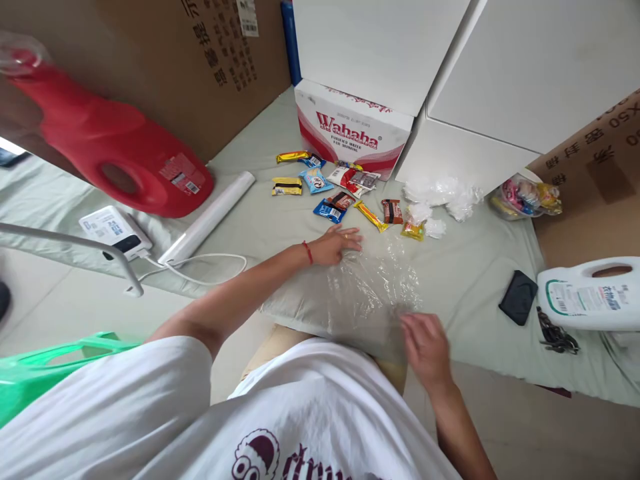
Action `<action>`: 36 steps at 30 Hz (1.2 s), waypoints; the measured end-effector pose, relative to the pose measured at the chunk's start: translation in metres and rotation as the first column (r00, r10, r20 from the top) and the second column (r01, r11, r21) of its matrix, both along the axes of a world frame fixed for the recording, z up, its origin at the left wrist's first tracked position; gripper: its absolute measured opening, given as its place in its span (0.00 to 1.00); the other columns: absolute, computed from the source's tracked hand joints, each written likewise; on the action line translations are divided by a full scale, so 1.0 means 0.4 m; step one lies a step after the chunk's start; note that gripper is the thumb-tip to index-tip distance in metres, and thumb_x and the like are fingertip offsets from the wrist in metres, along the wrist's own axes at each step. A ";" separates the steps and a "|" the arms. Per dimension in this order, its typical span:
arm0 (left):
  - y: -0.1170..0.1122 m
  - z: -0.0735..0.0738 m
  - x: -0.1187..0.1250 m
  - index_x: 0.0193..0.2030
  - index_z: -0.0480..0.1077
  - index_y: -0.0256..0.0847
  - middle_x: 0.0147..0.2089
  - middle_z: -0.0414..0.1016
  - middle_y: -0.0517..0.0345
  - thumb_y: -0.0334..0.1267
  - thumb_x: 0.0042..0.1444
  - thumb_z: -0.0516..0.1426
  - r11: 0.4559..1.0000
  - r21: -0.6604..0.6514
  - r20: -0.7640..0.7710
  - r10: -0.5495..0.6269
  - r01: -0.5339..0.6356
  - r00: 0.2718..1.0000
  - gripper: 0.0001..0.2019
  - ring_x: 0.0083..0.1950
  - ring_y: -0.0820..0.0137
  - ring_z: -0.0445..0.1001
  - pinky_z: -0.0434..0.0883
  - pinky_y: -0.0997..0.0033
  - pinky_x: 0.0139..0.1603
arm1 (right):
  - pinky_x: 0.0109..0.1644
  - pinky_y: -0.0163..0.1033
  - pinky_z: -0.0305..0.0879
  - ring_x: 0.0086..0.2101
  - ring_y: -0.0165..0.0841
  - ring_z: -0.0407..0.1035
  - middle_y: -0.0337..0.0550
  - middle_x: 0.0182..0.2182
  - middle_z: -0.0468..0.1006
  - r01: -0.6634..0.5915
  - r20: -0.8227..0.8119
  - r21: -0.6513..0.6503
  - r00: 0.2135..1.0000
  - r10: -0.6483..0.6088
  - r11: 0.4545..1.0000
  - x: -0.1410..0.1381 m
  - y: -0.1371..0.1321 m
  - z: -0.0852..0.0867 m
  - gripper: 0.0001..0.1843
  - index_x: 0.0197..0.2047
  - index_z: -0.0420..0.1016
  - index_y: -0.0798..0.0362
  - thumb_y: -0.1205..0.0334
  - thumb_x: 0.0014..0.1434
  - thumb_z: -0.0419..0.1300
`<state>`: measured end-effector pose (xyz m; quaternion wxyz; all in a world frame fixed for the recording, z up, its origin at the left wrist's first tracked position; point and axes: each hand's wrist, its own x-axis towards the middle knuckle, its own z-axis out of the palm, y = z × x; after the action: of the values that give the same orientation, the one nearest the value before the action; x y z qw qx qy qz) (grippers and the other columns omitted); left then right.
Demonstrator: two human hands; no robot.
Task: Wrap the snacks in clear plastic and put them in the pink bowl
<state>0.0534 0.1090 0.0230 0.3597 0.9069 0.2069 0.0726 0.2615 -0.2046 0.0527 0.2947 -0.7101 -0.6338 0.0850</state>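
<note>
A thin sheet of clear plastic film point(357, 287) lies wrinkled over the pale green cloth in front of me. My left hand point(335, 245) rests on its far left part, fingers stretched out and pressing down. At the near right edge, my right hand point(426, 347) is closed in a pinch on the film, slightly blurred. Beyond the left hand are several wrapped snacks, among them a blue packet point(315, 180), a yellow packet point(287, 187), a yellow stick-shaped packet point(371, 217) and a brown packet point(393, 211). Crumpled clear plastic point(443, 197) sits to their right.
A Wahaha carton point(350, 130) stands behind the snacks. Leftward are a red jug point(115, 140), a film roll point(210, 217) and a cabled power bank point(115, 231). Rightward are a tub of snacks point(525, 195), a black wallet-like item point(519, 297) and a white detergent bottle point(590, 293).
</note>
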 end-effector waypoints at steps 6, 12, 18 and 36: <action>-0.121 0.031 -0.016 0.46 0.78 0.39 0.53 0.80 0.46 0.25 0.56 0.50 0.785 0.099 0.235 0.578 -0.611 0.781 0.18 0.59 0.58 0.74 0.67 0.50 0.66 | 0.46 0.43 0.74 0.45 0.40 0.74 0.54 0.52 0.76 -0.408 -0.012 -0.335 0.903 0.429 0.849 -0.235 0.180 -0.059 0.23 0.64 0.73 0.51 0.66 0.68 0.56; -0.282 -0.014 -0.048 0.65 0.69 0.38 0.67 0.72 0.43 0.41 0.71 0.47 0.683 0.310 0.135 0.656 -0.661 0.742 0.21 0.71 0.57 0.67 0.62 0.47 0.71 | 0.52 0.41 0.72 0.44 0.36 0.75 0.48 0.46 0.81 -0.358 -0.133 -0.132 0.931 0.341 0.924 -0.225 0.253 -0.007 0.16 0.52 0.80 0.49 0.61 0.73 0.51; -0.241 -0.057 -0.095 0.75 0.59 0.42 0.78 0.57 0.46 0.46 0.74 0.41 0.759 0.483 -0.087 0.538 -0.437 0.838 0.27 0.78 0.57 0.56 0.43 0.34 0.77 | 0.72 0.64 0.49 0.71 0.49 0.52 0.58 0.71 0.62 0.013 0.244 -0.150 0.970 0.024 0.989 -0.006 0.277 -0.094 0.30 0.72 0.64 0.56 0.52 0.73 0.46; -0.217 -0.072 -0.131 0.77 0.54 0.38 0.79 0.54 0.46 0.52 0.74 0.41 0.775 0.486 -0.074 0.497 -0.404 0.864 0.31 0.79 0.59 0.52 0.41 0.33 0.78 | 0.58 0.55 0.59 0.56 0.56 0.62 0.65 0.53 0.74 0.199 0.549 -0.347 0.835 0.026 0.917 -0.036 0.761 -0.043 0.22 0.55 0.78 0.60 0.55 0.69 0.53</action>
<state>0.0010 0.0221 -0.0059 0.0871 0.8911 0.4309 0.1127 0.2470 0.0999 0.0357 -0.0405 -0.7773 -0.6278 -0.0089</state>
